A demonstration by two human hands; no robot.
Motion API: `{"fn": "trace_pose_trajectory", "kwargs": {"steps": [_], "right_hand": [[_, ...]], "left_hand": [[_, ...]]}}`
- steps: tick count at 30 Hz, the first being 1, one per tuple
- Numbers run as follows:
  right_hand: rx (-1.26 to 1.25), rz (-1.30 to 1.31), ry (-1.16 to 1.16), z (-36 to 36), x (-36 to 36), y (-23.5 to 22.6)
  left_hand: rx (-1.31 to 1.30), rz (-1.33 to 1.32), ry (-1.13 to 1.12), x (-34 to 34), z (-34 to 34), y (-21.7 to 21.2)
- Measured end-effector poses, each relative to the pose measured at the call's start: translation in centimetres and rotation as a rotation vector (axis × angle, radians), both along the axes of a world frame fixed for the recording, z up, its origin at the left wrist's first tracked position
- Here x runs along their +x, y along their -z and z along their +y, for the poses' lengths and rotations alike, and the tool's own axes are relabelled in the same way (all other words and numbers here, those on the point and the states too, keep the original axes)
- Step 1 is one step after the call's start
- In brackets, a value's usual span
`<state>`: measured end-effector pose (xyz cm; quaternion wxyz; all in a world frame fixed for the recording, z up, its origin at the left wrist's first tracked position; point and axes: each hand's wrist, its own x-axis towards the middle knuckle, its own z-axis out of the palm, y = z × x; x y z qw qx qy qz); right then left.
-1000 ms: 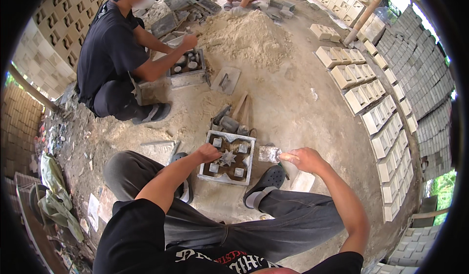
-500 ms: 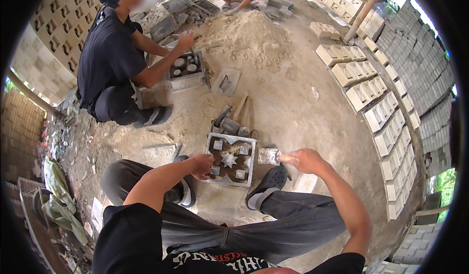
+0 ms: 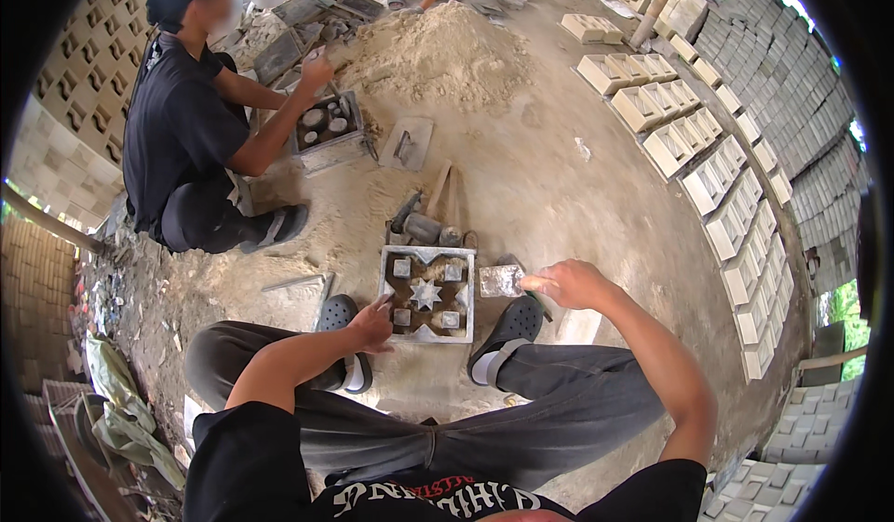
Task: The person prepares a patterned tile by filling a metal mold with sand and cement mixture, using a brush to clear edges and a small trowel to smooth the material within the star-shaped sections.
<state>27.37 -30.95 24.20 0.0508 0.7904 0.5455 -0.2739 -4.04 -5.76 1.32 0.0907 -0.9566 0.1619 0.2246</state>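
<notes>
Square grey star-pattern block mould is sitting on the sandy floor between the person's feet. Left hand is bracing its corner, fingers curled; right hand is pinching a small grey trowel beside it.

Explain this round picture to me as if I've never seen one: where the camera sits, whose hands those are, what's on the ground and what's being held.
There is no machine here. The camera is worn on a person's head and looks down, so the round, bent picture shows that person's own arms coming in from the bottom edge. They sit on a sandy floor with a square mould between their feet; it has a star shape in the middle. The left hand rests at the mould's lower left edge. The right hand holds a small trowel beside the mould's right edge. Just behind the mould lie a few tools. Further back is a sand heap. At upper left another person works on a similar mould. Rows of pale finished blocks line the right side.
</notes>
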Motion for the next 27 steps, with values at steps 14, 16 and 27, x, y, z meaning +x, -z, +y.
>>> {"fn": "trace_pose_trajectory", "kwargs": {"steps": [14, 16, 27], "right_hand": [[-0.030, 0.021, 0.048, 0.1, -0.2, -0.2], [-0.023, 0.025, 0.049, 0.1, -0.2, -0.2], [-0.032, 0.034, 0.061, 0.2, -0.5, -0.6]], "left_hand": [[0.015, -0.099, 0.075, -0.6, 0.3, 1.9], [0.057, -0.117, 0.103, -0.8, 0.4, 2.3], [-0.129, 0.031, -0.062, 0.1, -0.7, 0.6]]}}
